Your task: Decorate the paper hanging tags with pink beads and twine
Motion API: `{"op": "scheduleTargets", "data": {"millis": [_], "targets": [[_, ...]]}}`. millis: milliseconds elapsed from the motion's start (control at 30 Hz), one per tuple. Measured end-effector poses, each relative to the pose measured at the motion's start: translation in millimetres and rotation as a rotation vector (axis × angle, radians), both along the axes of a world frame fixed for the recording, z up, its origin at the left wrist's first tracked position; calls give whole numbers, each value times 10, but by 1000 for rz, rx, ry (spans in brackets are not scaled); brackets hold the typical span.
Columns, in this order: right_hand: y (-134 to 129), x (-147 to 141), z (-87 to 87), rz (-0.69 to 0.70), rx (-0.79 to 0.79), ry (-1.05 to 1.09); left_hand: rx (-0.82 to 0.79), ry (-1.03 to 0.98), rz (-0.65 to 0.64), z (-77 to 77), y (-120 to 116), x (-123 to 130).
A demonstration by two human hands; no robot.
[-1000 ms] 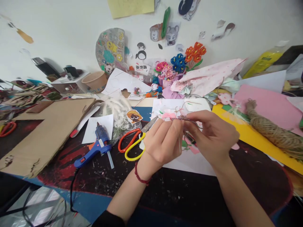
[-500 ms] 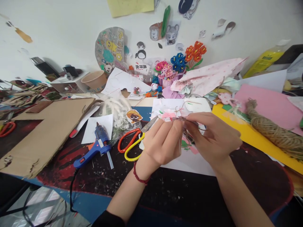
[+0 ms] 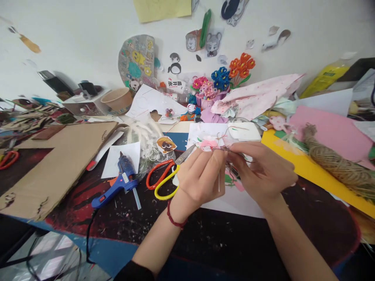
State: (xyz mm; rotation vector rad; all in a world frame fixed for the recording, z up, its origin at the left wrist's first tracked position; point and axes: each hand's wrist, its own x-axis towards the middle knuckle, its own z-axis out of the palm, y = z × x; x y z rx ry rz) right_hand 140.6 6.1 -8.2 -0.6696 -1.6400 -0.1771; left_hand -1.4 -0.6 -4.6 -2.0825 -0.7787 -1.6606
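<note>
A craft workspace, judging by the blue glue gun [image 3: 124, 175], scissors [image 3: 166, 175] to its right and cut cardboard [image 3: 67, 164] to its left

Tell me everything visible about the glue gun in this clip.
The glue gun is blue plastic by its look, its barrel stained dark, with a pale label and a red switch on the handle. It lies on its side on the table, nozzle over white paper, pointing away from the person. A translucent stick protrudes behind; a black cord leaves the handle. Neither hand touches it.
</note>
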Motion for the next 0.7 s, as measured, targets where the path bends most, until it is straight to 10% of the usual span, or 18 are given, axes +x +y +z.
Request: {"op": "scheduleTargets", "data": {"millis": [700], "targets": [[3,-8,-43,-22,-186,123,-133,-57,-12,-63,104,52]]}}
